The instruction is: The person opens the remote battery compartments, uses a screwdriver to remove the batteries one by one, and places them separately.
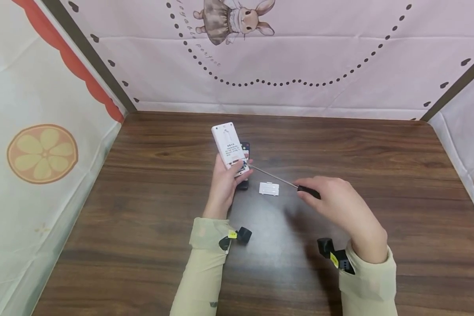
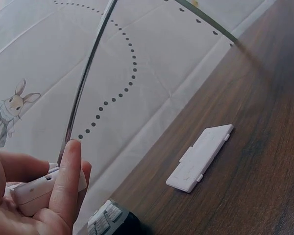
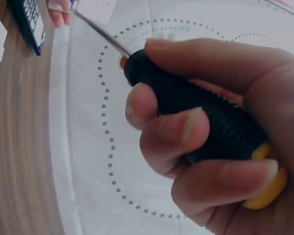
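Note:
My left hand [image 1: 221, 186] grips a white remote control [image 1: 226, 138] by its lower end, back side up, raised over the table. The thumb lies over its uncovered battery compartment. In my right hand [image 1: 335, 199] is a screwdriver [image 1: 274, 177], the fingers wrapped round its black and yellow handle [image 3: 206, 112]. Its long metal shaft [image 2: 85, 81] slants across to the remote, the tip at the compartment beside the left thumb. On the table between the hands lies a small white battery cover [image 1: 269, 188], its clip tabs visible in the left wrist view.
A black remote control [image 1: 245, 149] with rows of pale buttons lies on the table, partly hidden under the left hand. The brown wood table [image 1: 162, 219] is bordered by a pink rabbit-print cloth [image 1: 320, 57] at the back and pale cloths [image 1: 19, 219] at the sides.

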`<control>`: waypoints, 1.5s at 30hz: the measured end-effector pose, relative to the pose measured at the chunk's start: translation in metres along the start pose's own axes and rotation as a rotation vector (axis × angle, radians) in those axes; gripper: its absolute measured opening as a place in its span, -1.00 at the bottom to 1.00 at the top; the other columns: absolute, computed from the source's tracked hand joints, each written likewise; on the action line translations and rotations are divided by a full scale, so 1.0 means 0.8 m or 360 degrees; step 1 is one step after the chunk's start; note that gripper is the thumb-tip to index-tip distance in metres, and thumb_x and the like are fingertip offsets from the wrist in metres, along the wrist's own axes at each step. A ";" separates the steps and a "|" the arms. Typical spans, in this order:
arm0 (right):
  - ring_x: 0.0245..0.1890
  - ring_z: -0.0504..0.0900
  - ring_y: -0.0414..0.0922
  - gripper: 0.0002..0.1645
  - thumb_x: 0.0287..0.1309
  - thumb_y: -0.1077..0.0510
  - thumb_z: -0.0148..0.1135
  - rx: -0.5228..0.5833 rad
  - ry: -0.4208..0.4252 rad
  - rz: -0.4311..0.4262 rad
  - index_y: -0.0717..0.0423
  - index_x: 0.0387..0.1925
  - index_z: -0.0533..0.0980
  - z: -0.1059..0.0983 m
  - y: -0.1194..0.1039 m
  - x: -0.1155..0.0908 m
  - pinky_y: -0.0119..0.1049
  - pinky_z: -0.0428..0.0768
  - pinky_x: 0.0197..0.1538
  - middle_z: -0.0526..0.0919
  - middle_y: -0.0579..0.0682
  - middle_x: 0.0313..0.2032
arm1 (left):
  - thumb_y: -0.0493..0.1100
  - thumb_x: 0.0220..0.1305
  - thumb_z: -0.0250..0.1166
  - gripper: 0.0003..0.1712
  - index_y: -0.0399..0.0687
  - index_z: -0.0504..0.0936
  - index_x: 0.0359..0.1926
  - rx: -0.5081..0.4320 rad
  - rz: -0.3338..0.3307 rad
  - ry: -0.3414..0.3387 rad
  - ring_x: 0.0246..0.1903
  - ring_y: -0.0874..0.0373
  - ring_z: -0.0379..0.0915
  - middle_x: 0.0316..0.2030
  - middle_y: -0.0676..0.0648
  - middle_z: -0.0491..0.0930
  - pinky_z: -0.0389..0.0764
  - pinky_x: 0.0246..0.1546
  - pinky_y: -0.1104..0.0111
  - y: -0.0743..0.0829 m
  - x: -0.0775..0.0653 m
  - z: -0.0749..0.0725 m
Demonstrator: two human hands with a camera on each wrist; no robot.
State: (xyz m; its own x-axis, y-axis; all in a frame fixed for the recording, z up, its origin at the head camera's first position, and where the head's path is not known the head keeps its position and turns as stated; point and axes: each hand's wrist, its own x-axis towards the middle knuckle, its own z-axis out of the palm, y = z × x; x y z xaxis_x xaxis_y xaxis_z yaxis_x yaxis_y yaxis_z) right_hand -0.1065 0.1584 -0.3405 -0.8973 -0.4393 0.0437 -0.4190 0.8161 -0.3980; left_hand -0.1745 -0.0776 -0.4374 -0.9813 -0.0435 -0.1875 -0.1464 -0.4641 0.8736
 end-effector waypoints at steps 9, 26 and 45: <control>-0.59 0.57 -0.04 -0.85 0.06 0.15 0.25 -0.0243 0.0346 -0.0014 0.00 -0.26 0.59 0.019 -0.053 -0.006 -0.12 0.47 -0.58 0.60 -0.09 -0.52 | -0.40 0.31 -0.01 -0.39 0.11 0.03 0.28 0.0071 0.0095 0.0104 0.11 -0.23 0.37 0.09 -0.28 0.37 0.57 -0.08 0.19 -0.004 -0.002 0.011; -0.33 0.65 -0.17 -0.70 0.16 0.12 0.20 -0.0001 0.0047 -0.0081 -0.01 -0.05 0.59 0.010 -0.019 -0.008 -0.14 0.58 -0.22 0.70 -0.10 -0.29 | -0.36 0.24 0.14 -0.41 0.08 0.17 0.22 0.0292 0.0036 0.0003 -0.04 -0.16 0.46 0.02 -0.30 0.46 0.65 -0.36 0.26 -0.007 -0.008 -0.001; -0.42 0.54 -0.38 -0.63 0.27 -0.03 0.06 0.0273 -0.0163 -0.0043 -0.11 0.08 0.51 0.000 0.025 -0.004 -0.24 0.53 -0.21 0.67 -0.19 -0.19 | -0.28 0.22 0.20 -0.44 0.09 0.25 0.20 -0.0078 -0.0087 -0.0131 -0.26 0.11 0.58 -0.15 -0.14 0.54 0.61 -0.49 0.47 -0.006 -0.002 0.003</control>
State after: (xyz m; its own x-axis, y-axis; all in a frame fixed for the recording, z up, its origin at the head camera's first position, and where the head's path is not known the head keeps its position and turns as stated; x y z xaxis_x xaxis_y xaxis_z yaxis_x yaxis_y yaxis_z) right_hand -0.1119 0.1763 -0.3486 -0.8636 -0.5031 -0.0336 -0.4050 0.7316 -0.5484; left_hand -0.1727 -0.0730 -0.4403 -0.9792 0.0551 -0.1951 -0.1959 -0.5065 0.8397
